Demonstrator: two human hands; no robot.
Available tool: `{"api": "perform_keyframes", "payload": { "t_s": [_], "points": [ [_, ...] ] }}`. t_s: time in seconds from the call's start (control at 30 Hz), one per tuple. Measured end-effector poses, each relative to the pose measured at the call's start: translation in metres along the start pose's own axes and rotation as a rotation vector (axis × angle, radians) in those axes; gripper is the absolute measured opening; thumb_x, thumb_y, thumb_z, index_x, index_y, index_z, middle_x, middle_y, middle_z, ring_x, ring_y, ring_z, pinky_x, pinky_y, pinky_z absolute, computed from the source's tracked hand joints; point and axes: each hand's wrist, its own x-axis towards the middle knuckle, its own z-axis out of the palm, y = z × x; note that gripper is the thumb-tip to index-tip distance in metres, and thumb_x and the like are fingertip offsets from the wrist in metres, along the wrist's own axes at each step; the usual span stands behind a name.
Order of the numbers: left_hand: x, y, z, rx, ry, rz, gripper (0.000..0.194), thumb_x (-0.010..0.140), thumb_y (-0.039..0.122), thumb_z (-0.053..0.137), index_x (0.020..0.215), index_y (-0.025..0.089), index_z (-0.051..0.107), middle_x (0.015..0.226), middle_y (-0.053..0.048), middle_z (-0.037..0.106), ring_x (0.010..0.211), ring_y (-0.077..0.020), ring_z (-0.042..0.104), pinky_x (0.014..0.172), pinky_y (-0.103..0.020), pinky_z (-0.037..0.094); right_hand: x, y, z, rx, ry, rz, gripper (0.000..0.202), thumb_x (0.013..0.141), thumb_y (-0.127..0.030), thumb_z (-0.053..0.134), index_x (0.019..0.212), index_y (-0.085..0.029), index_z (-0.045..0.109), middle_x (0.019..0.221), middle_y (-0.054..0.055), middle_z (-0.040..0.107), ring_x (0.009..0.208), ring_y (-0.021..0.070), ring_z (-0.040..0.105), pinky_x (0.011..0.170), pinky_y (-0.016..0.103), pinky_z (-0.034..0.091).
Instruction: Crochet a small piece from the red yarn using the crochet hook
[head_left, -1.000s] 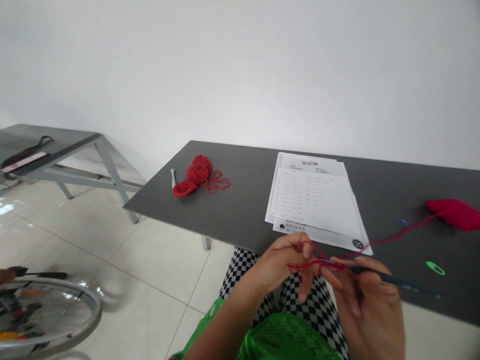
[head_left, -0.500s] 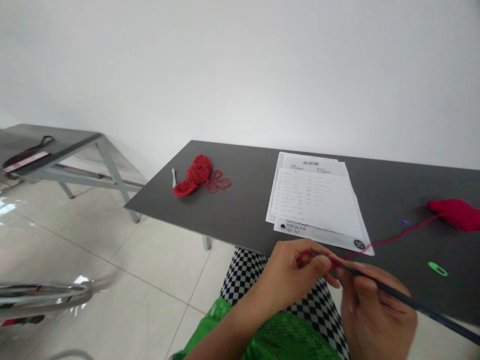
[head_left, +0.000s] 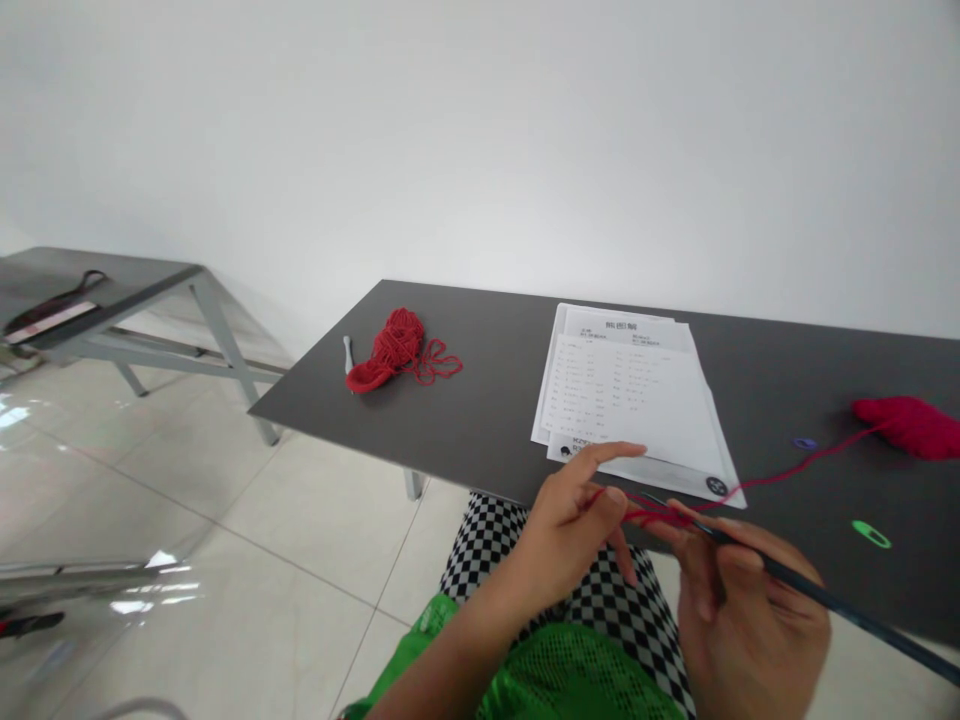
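My right hand (head_left: 754,600) is closed around a dark crochet hook (head_left: 832,595), whose thin tip points left toward my other hand. Red yarn (head_left: 660,512) stretches between the two hands and loops about the hook near its tip. Thumb and fingers of my left hand (head_left: 577,530) pinch that yarn, while its index finger reaches out over the papers. From the hands a strand runs right across the table to a crimson yarn ball (head_left: 911,425). Any stitched piece in the fingers is too small to make out.
Printed and handwritten sheets (head_left: 637,400) lie on the dark table (head_left: 480,420). A purple stitch marker (head_left: 805,443) and a green one (head_left: 871,534) lie at the right. Farther left are a red yarn ball (head_left: 401,340) and a grey crochet hook (head_left: 348,358). Another table (head_left: 142,270) stands beyond.
My left hand has shifted slightly left, its index finger now extended over the sheets. The gap between the hands has widened, showing more taut yarn.
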Motion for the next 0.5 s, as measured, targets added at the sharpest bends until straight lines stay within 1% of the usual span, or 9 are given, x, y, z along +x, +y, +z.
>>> {"api": "perform_keyframes", "payload": {
  "t_s": [0.07,0.1,0.13,0.17,0.2,0.27,0.33,0.43,0.5],
  "points": [
    [-0.001,-0.001,0.001,0.003,-0.011,0.031,0.067,0.091,0.061,0.053,0.143,0.018,0.048,0.074,-0.005,0.075,0.036,-0.005,0.05,0.038,-0.014,0.037,0.001,-0.001,0.002,0.018,-0.007,0.003,0.031,0.082,-0.039,0.081,0.083,-0.013,0.065,0.074,0.009,0.062,0.038,0.0037,0.036,0.044,0.018,0.046],
    [-0.002,-0.002,0.002,-0.006,-0.017,0.045,0.068,0.092,0.06,0.051,0.145,0.018,0.046,0.073,-0.005,0.075,0.035,-0.0045,0.048,0.037,-0.014,0.036,0.001,-0.002,0.003,0.027,-0.01,0.002,0.03,0.082,-0.038,0.081,0.083,-0.012,0.065,0.075,0.01,0.063,0.038,0.0043,0.038,0.041,0.016,0.042],
    [-0.002,-0.002,0.003,-0.025,-0.02,0.052,0.069,0.093,0.059,0.051,0.147,0.018,0.042,0.072,-0.005,0.075,0.035,-0.0046,0.047,0.036,-0.013,0.037,0.001,-0.003,0.004,0.04,-0.013,0.0,0.029,0.083,-0.037,0.08,0.084,-0.012,0.065,0.075,0.01,0.063,0.039,0.0053,0.04,0.04,0.015,0.04],
    [-0.002,-0.003,0.003,-0.052,-0.021,0.054,0.07,0.094,0.058,0.05,0.15,0.019,0.038,0.073,-0.004,0.076,0.035,-0.0052,0.049,0.037,-0.014,0.038,0.001,-0.004,0.004,0.058,-0.016,-0.004,0.027,0.085,-0.036,0.079,0.085,-0.013,0.065,0.074,0.009,0.063,0.039,0.0061,0.042,0.042,0.017,0.043],
    [-0.001,-0.004,0.003,-0.085,-0.021,0.047,0.071,0.094,0.057,0.05,0.152,0.019,0.033,0.075,-0.004,0.076,0.036,-0.006,0.052,0.039,-0.014,0.041,0.001,-0.005,0.005,0.08,-0.019,-0.01,0.024,0.086,-0.035,0.078,0.086,-0.014,0.065,0.072,0.007,0.062,0.04,0.0065,0.042,0.046,0.021,0.05],
    [0.001,-0.005,0.004,-0.145,-0.047,-0.008,0.072,0.095,0.058,0.048,0.153,0.019,0.028,0.08,-0.006,0.077,0.039,-0.0072,0.056,0.043,-0.017,0.046,0.002,-0.007,0.005,0.112,-0.021,-0.029,0.023,0.088,-0.035,0.077,0.087,-0.016,0.064,0.068,0.003,0.06,0.038,0.0058,0.039,0.054,0.029,0.056],
    [0.003,-0.004,0.003,-0.173,-0.128,-0.084,0.069,0.094,0.059,0.047,0.148,0.016,0.036,0.083,-0.008,0.078,0.038,-0.0076,0.057,0.043,-0.017,0.045,0.003,-0.007,0.005,0.118,-0.011,-0.057,0.027,0.088,-0.037,0.079,0.086,-0.015,0.063,0.069,0.003,0.062,0.036,0.0046,0.035,0.047,0.024,0.051],
    [0.007,-0.002,0.002,-0.174,-0.24,-0.145,0.062,0.091,0.062,0.051,0.124,0.01,0.059,0.082,-0.011,0.077,0.034,-0.0073,0.053,0.037,-0.017,0.036,0.004,-0.006,0.003,0.091,0.012,-0.083,0.033,0.085,-0.04,0.082,0.085,-0.014,0.061,0.072,0.006,0.062,0.037,0.0057,0.038,0.038,0.016,0.036],
    [0.009,-0.001,0.0,-0.179,-0.269,-0.142,0.062,0.088,0.066,0.053,0.108,0.009,0.066,0.078,-0.011,0.076,0.035,-0.0078,0.053,0.037,-0.017,0.035,0.003,-0.006,0.002,0.067,0.012,-0.082,0.033,0.084,-0.04,0.082,0.085,-0.013,0.062,0.073,0.006,0.063,0.038,0.0072,0.041,0.038,0.017,0.035]
  ]
}}
